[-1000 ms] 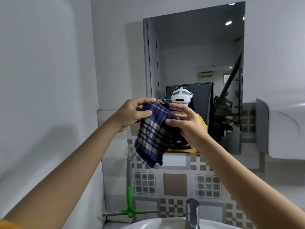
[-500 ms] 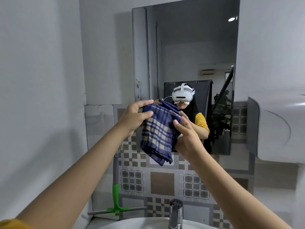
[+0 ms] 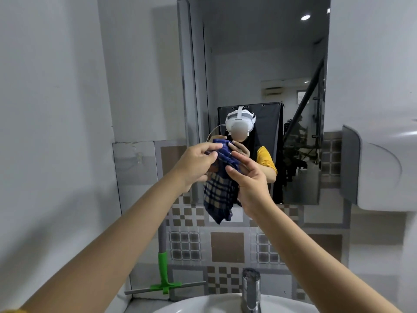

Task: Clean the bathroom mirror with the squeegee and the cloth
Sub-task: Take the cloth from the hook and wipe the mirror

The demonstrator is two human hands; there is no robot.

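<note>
Head view: both hands [image 3: 225,170] now bunch the cloth [image 3: 220,190], earlier spread wider.

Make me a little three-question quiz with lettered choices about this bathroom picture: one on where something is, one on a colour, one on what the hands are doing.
1. Where is the squeegee?
A. In the left hand
B. Standing against the tiled wall left of the tap
C. Lying in the sink

2. What colour is the squeegee's lower handle and head mount?
A. Red
B. Green
C. Yellow

3. What is the state of the cloth?
A. Held up by both hands
B. Draped over the tap
C. Folded on the sink rim

Answers: 1 B, the squeegee stands upright beside the tap. 2 B, that part is bright green. 3 A, the left hand and right hand both grip the cloth.
</note>
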